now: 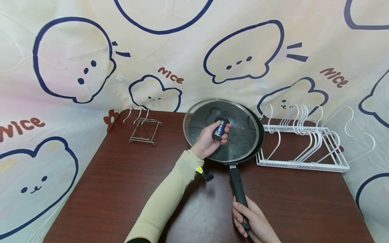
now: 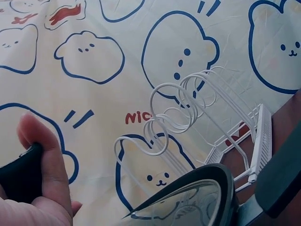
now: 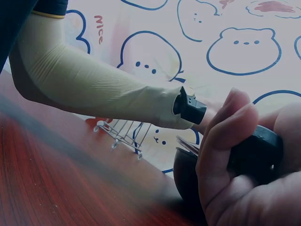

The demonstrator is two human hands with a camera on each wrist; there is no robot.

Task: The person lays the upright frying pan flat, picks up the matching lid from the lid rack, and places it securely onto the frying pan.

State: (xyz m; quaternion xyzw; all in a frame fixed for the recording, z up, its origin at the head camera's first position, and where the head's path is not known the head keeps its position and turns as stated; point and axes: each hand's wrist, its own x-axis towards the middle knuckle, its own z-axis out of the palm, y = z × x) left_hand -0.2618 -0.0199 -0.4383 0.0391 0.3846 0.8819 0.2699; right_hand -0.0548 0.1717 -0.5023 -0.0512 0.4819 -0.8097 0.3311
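Observation:
A round glass lid (image 1: pixel 240 145) with a metal rim overlaps a dark frying pan (image 1: pixel 261 135), set slightly left of it in the head view. My left hand (image 1: pixel 207 141) grips the black lid handle (image 1: pixel 219 130), which bears printed lettering. Fingers of my right hand (image 1: pixel 256 217) wrap around the pan's long black handle (image 1: pixel 238 185), which points toward me. In the left wrist view, the lid's edge (image 2: pixel 217 195) lies close inside the pan's rim (image 2: pixel 228 176). The right wrist view shows my right hand (image 3: pixel 218 146) curled about the handle end (image 3: pixel 256 153).
Right of the pan stands a white wire rack (image 1: pixel 304 164) with several curved dividers. A small metal rack (image 1: pixel 144 139) sits at the table's back left. The brown wooden table (image 1: pixel 115 189) meets a cartoon-printed cloth (image 1: pixel 194 60) behind.

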